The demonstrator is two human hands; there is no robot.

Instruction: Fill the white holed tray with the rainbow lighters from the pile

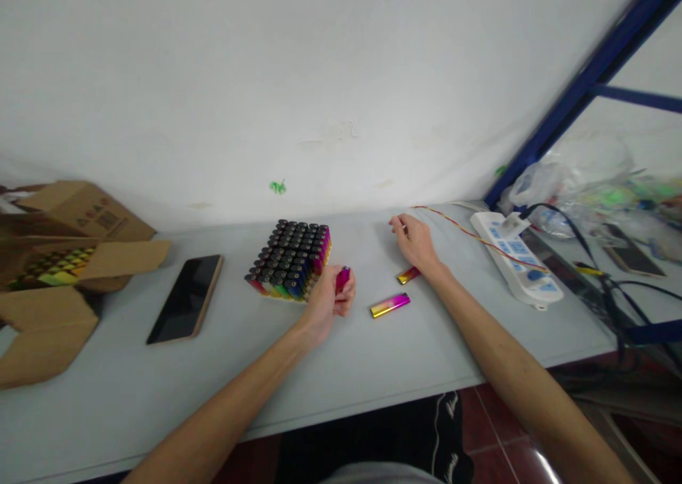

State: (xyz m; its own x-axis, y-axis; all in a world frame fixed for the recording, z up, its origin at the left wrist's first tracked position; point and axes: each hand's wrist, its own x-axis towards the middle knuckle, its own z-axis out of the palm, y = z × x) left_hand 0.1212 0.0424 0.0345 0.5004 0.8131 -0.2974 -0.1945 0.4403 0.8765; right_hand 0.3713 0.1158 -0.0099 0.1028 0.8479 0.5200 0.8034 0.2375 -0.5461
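My left hand (323,300) is closed around a magenta lighter (342,279), whose upper end shows between thumb and fingers. Just behind it stands a block of upright lighters (290,253) in packed rows, with black tops and shiny rainbow-coloured bodies. My right hand (414,241) rests farther right near the wall, its fingers curled together; anything inside them is hidden. A yellow-and-magenta lighter (390,305) lies flat between my two forearms. Another lighter (408,276), yellow and red, lies partly covered by my right wrist.
A black-screened phone (185,299) lies left of the block. Farther left, an open cardboard box (120,260) contains several lighters. To the right are a white power strip (516,260), a red-and-yellow wire (469,232) and a blue metal frame (575,79). The white wall closes off the table's back.
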